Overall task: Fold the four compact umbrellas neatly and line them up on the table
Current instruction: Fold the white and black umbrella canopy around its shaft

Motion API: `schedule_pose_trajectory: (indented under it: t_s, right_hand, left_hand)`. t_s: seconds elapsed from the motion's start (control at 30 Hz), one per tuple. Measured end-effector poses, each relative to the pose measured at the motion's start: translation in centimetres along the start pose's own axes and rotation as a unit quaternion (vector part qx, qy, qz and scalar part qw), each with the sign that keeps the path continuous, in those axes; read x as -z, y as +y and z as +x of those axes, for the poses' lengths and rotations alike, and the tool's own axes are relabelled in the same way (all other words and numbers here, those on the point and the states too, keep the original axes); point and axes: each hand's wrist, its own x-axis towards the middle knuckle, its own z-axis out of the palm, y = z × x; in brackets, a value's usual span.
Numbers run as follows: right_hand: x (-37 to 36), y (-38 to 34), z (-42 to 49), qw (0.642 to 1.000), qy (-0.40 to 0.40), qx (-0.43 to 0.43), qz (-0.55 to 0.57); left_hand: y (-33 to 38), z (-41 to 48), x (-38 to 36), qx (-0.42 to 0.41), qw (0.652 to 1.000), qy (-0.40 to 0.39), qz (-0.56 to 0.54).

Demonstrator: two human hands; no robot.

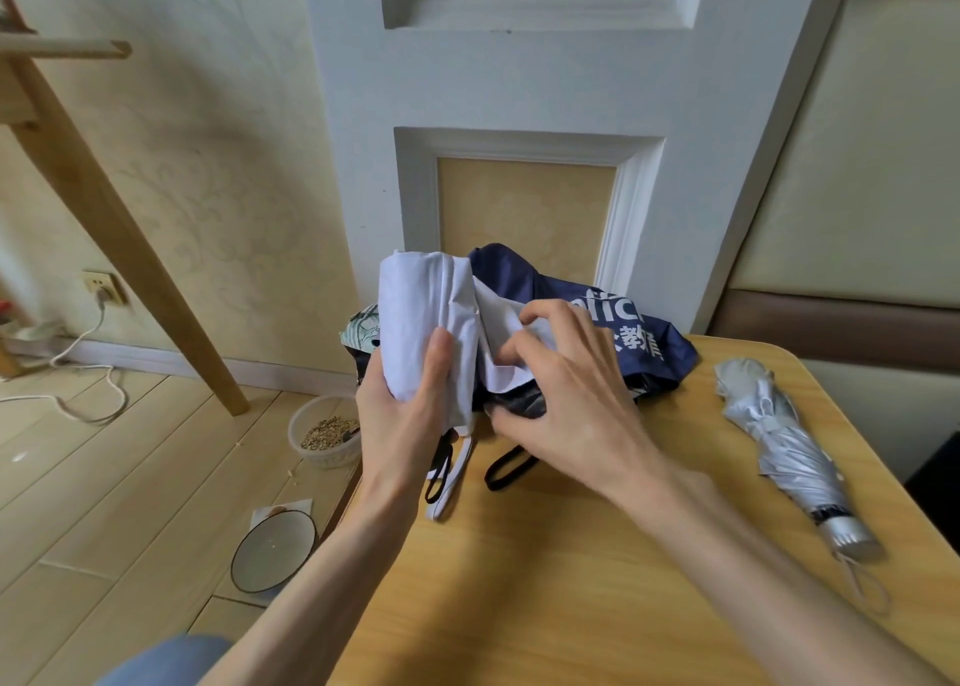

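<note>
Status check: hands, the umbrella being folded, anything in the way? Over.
Left grip holds white umbrella, right grip pinches its loose flap. Silver umbrella folded at right. Navy umbrella heaped close behind.

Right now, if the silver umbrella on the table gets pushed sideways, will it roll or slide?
The silver umbrella probably rolls a little, then stops: its wrapped canopy looks lumpy. Fabric likely gives when squeezed; the handle end seems rigid. Glossy cloth may be slippery.
</note>
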Motion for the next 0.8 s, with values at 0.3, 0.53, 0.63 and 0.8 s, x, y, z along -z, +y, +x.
schedule_pose_trajectory:
  t_s: [0.3, 0.53, 0.63, 0.8]
  right_hand:
    - [0.1, 3.1, -0.2, 0.931, 0.253, -0.219, 0.148]
    - [-0.1, 3.8, -1.2, 0.977, 0.182, -0.111, 0.001]
    - [0.4, 4.4, -1.3, 0.961, 0.251, -0.116, 0.013]
    - [1.9, 5.5, -0.5, 0.937, 0.294, -0.184, 0.048]
  left_hand:
    - [0.4, 0.4, 0.6, -0.002, 0.998, 0.068, -0.008]
    - [0.1, -0.1, 0.3, -0.040, 0.996, 0.070, 0.027]
    - [0.0, 0.0, 0.6, -0.046, 0.994, 0.086, 0.041]
    - [0.2, 0.2, 0.6, -0.068, 0.992, 0.097, 0.048]
